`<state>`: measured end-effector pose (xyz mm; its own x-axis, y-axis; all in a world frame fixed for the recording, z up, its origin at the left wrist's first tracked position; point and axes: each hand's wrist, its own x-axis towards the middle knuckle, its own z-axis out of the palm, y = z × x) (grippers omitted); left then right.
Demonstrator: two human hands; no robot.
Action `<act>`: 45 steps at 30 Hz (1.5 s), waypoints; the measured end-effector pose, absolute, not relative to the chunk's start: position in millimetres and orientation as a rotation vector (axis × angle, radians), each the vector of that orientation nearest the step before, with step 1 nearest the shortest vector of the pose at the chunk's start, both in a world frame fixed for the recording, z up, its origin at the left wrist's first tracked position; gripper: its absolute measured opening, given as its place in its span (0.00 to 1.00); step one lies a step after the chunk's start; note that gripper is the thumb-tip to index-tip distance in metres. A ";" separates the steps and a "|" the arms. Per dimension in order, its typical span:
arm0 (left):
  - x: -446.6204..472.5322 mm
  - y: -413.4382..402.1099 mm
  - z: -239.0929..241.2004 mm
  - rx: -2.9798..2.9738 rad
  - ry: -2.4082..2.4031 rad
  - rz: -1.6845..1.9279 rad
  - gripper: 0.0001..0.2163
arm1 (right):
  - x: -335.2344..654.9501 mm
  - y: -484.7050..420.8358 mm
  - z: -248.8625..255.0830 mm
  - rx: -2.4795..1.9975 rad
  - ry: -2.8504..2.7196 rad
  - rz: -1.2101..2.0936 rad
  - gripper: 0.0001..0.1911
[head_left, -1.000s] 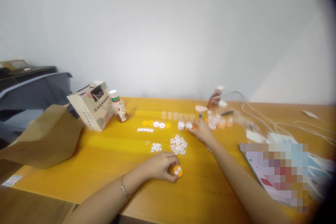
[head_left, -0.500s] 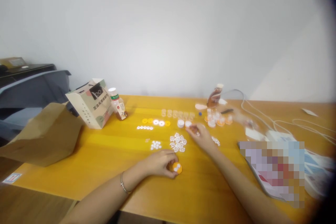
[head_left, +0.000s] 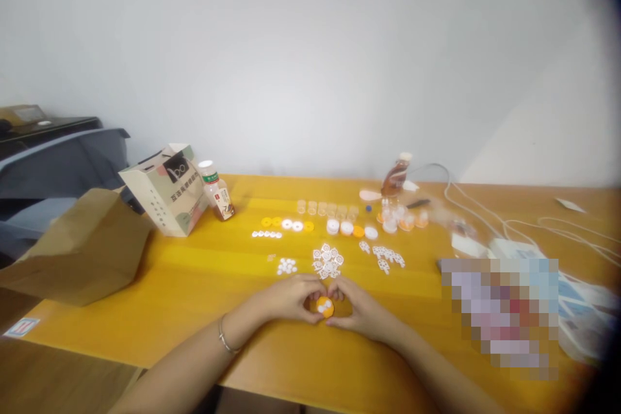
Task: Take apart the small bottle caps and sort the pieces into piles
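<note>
An orange round piece (head_left: 325, 312) with white parts on its top is low over the table in front of me, between both hands. My left hand (head_left: 295, 297) grips its left side with curled fingers and thumb. From the other side my right hand (head_left: 361, 310) closes around its right edge, thumb at the near side. Just beyond my fingertips lies a pile of white gear-like pieces (head_left: 327, 262). Small white round pieces (head_left: 286, 266) sit left of that pile, and more white cut-out pieces (head_left: 388, 255) lie to the right.
Rows of clear cups (head_left: 322, 208), yellow and white discs (head_left: 292, 225), small white rings (head_left: 266, 235) and round caps (head_left: 346, 228) stand farther back. A paper bag (head_left: 169, 197) and bottle (head_left: 217, 191) are left; another bottle (head_left: 395, 176), cables (head_left: 466, 197) and a blurred-out item (head_left: 504, 317) are right.
My right hand has come back from the row of round caps to the orange round piece. An orange cap and a white one in that row now show. My left hand stays nearly in place.
</note>
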<state>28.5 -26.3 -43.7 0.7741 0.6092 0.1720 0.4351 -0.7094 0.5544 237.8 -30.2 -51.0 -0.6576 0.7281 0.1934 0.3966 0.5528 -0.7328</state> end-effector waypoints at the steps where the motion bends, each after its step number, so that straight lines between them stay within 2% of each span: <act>1: 27.9 -26.4 -43.0 2.467 0.790 0.483 0.13 | 237.5 -30.7 -51.8 -0.910 -2.300 0.907 0.15; 5: 26.8 -29.0 -38.2 2.438 0.846 0.490 0.12 | 236.8 -32.2 -51.6 -0.897 -2.303 0.898 0.12; 11: 32.0 -36.1 -35.2 2.464 0.925 0.461 0.05 | 236.4 -32.4 -50.2 -0.887 -2.341 0.878 0.10; 18: 35.9 -40.0 -38.3 2.448 0.973 0.481 0.05 | 231.9 -34.7 -47.7 -0.868 -2.344 0.820 0.08; 25: 43.6 -50.0 -40.3 2.507 1.304 0.389 0.03 | 229.3 -35.4 -44.6 -0.887 -2.308 0.816 0.09; 32: 55.1 -61.3 -31.5 2.650 1.504 0.230 0.06 | 226.8 -34.7 -50.6 -0.890 -2.296 0.782 0.09; 45: 49.4 -57.7 -45.4 2.849 1.394 0.431 0.05 | 226.5 -32.5 -57.5 -0.914 -2.249 0.814 0.10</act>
<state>49.4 -57.7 -45.4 0.5847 0.7666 0.2654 0.7826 -0.6192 0.0643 226.5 -32.5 -57.5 -0.6017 0.7502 0.2741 0.4009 0.5805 -0.7088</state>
